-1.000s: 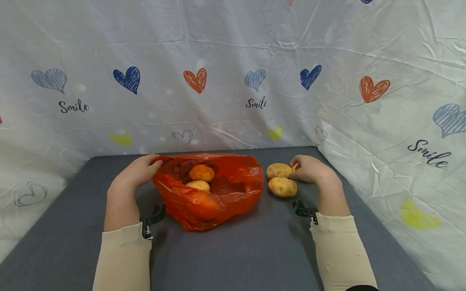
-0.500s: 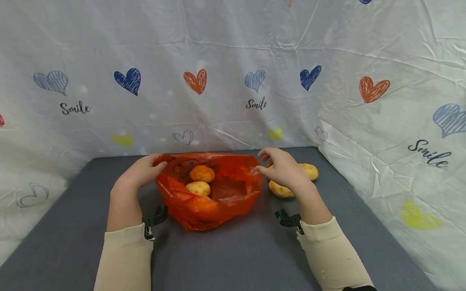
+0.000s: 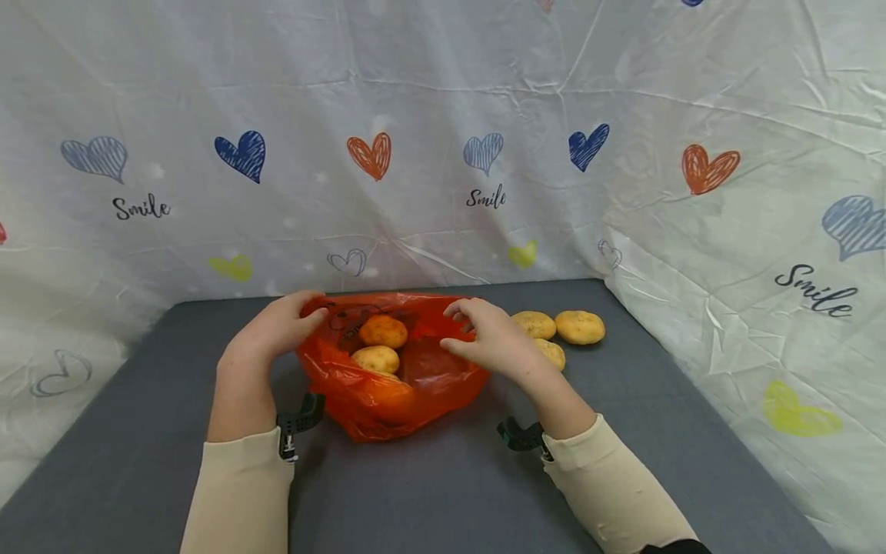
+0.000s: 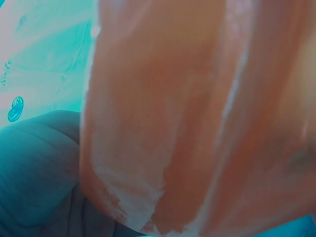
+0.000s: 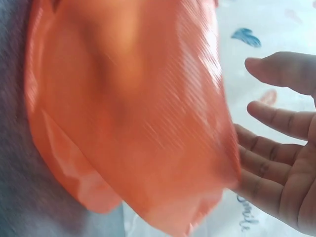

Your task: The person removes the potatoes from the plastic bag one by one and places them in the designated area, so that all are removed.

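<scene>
A thin red plastic bag (image 3: 443, 392) lies with its mouth spread on the table. Two potatoes show in the mouth, a darker potato (image 3: 383, 332) behind a pale potato (image 3: 375, 358); a further rounded shape presses against the front wall. My left hand (image 3: 280, 327) pinches the bag's left rim between thumb and fingers. In the left wrist view the bag fills most of the picture and hides the fingertips. My right hand (image 3: 484, 335) is at the bag's right side, fingers apart and nothing held. The right wrist view shows that hand's spread fingers (image 5: 276, 113) beside the bag.
Three potatoes lie together to the right of the bag: a back potato (image 3: 534, 325), a right-hand potato (image 3: 580, 328) and a front potato (image 3: 551, 352), partly behind the right forearm. A white sheet (image 3: 415, 77) printed with hearts rises behind the dark grey table (image 3: 429, 500).
My right hand has left the potatoes on the right and moved left to the bag's right side; those potatoes stay on the table. My left hand shifts slightly right with the bag's rim.
</scene>
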